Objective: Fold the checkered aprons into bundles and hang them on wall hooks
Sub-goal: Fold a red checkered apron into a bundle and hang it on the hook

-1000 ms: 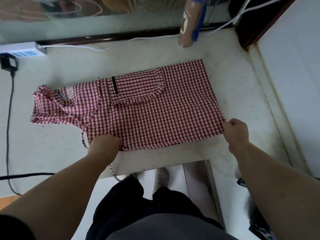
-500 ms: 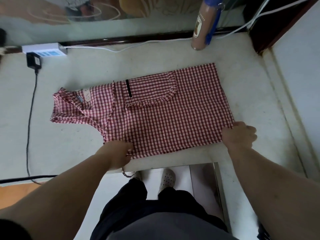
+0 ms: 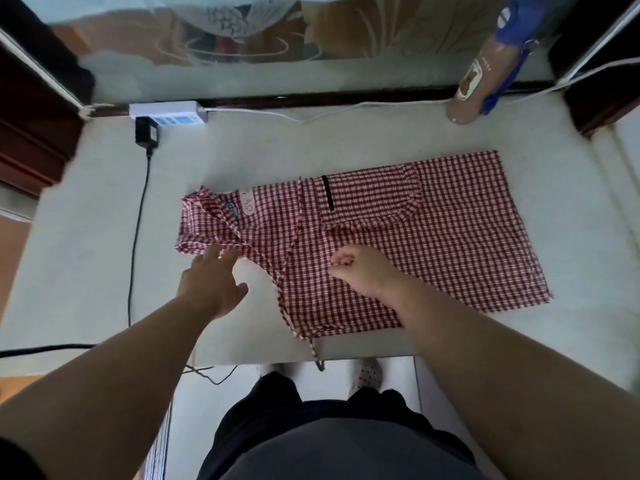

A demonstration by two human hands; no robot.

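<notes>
- Checkered apron (image 3: 398, 244) is lying flat on the counter (image 3: 104, 254), bib toward 9 o'clock.
- Left grip (image 3: 211, 282), fingers straight, is touching the bib's near edge.
- Right grip (image 3: 360, 268) is resting curled on the apron's middle.

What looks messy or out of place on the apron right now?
Two small things. The checkered apron has a rumpled bib end at the left, its edges curled up rather than flat. A tie strap hangs off the near edge of the table. Otherwise the apron lies flat, and nothing looks spilled or damaged.
</notes>
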